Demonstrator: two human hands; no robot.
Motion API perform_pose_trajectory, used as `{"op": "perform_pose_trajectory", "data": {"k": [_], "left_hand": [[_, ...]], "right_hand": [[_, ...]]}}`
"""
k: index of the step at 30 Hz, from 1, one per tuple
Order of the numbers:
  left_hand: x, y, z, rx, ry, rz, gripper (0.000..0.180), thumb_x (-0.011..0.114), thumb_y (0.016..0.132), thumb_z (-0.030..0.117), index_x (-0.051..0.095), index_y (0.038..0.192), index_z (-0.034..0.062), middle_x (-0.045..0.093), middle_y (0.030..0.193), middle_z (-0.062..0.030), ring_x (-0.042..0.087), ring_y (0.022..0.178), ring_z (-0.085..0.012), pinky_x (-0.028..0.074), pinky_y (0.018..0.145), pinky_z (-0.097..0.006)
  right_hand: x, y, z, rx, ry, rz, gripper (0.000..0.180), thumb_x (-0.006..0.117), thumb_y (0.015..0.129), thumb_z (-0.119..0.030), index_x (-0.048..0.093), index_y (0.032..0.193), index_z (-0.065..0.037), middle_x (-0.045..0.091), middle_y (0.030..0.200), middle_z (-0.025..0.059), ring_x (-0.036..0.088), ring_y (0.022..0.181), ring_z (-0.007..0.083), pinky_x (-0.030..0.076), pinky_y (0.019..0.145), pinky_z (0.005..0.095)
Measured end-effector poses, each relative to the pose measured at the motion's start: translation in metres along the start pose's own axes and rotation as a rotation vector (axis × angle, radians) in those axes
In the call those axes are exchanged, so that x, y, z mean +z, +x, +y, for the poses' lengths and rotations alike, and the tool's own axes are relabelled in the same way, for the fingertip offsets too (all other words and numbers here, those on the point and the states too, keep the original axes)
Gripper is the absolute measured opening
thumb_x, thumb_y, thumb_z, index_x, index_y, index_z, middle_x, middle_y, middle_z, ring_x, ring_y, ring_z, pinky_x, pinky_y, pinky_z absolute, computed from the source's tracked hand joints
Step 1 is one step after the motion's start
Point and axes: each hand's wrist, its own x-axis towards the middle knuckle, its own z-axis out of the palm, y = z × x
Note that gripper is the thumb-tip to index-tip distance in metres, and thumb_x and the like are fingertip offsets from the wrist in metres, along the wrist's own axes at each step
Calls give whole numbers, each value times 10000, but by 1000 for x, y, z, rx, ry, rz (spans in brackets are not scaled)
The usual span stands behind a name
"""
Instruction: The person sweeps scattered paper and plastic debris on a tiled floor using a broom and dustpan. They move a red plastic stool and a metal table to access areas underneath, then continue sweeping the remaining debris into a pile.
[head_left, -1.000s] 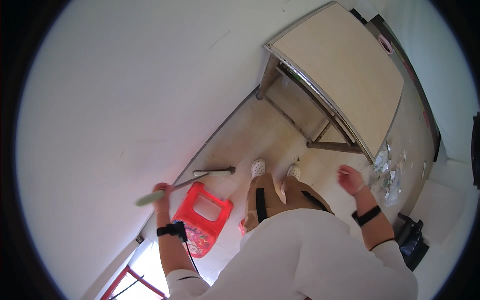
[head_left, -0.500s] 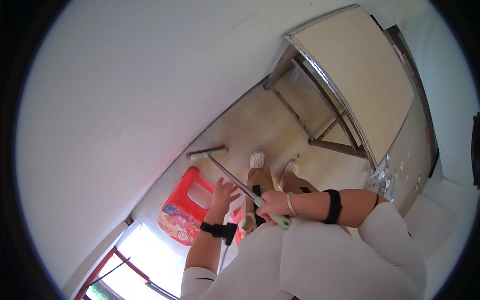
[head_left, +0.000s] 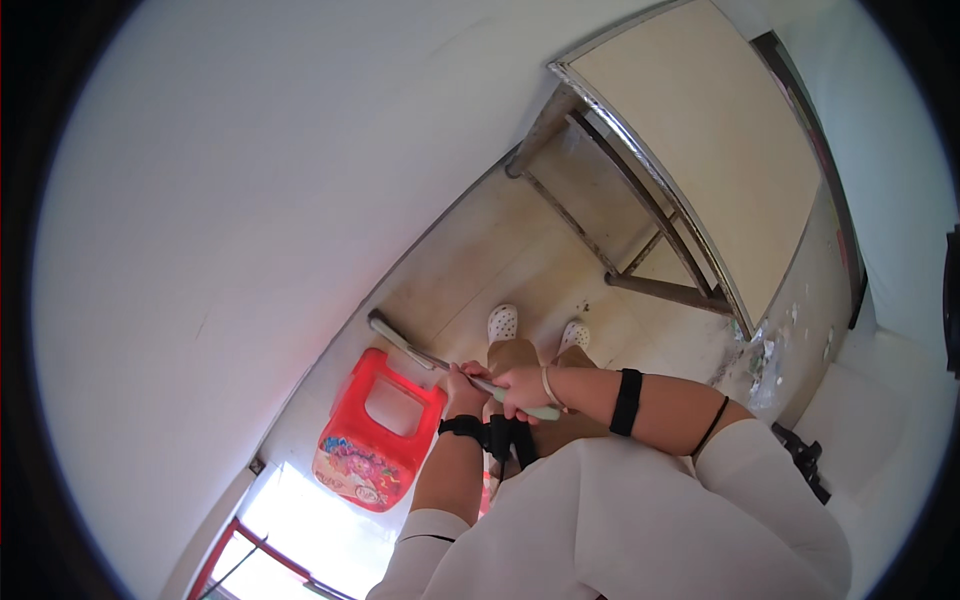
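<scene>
Right hand [head_left: 523, 388] grips the broom [head_left: 400, 341] by its green handle [head_left: 541, 411], left hand [head_left: 463, 393] closed round the shaft [head_left: 432, 360] nearer the head, which sits by the floor's [head_left: 465, 275] edge along the wall [head_left: 220, 220].

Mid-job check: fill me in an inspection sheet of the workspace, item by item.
Surface: tan tiled floor, with dark specks ahead of the white shoes.
Job's things: a broom, head near the base of the wall; floor contact cannot be told.
Clutter: pale scraps beyond a table leg; a red plastic stool by the left forearm.
Grippers: left hand closed on the shaft, right hand on the green grip.
Cables: thin cord seemingly at the left wrist device; far end unseen.
Surroundings: pale-topped table at upper right.
</scene>
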Motion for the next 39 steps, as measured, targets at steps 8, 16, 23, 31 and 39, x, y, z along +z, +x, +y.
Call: {"op": "perform_pose_trajectory", "data": {"k": [8,16,23,31,39], "left_hand": [[59,73,-55,-55,472,-36,258,271,780,245,303,574,93,303,438,-30,361,394,-143,350,404,-272],[88,76,-136,-66,851,-72,229,346,746,201,348,590,34,334,450,-69,343,375,-192,336,387,-304],[82,33,-146,-197,971,-181,226,369,761,231,322,638,47,296,460,-45,330,373,-169,326,373,-291],[32,-35,-101,-76,324,19,230,371,775,237,316,609,86,294,450,-7,326,360,-106,341,356,-216],[24,57,-76,-126,297,-68,262,382,767,243,291,557,117,258,415,31,274,318,-71,278,294,-175]], "right_hand": [[-58,-25,44,-146,853,86,362,418,669,26,331,1012,-48,410,604,47,365,421,72,284,321,185],[-63,-66,87,-331,1265,195,355,408,668,50,345,994,-76,378,618,15,329,433,46,246,320,151],[-16,-96,88,-354,1209,298,362,428,655,34,353,990,-79,366,602,8,353,425,67,299,336,186],[-20,-82,107,-188,1112,-99,396,421,656,31,336,1029,-72,383,619,20,340,418,62,295,332,182],[-43,-13,121,-300,1214,-160,262,405,680,27,366,924,-59,364,601,13,303,394,30,240,309,148]]}}
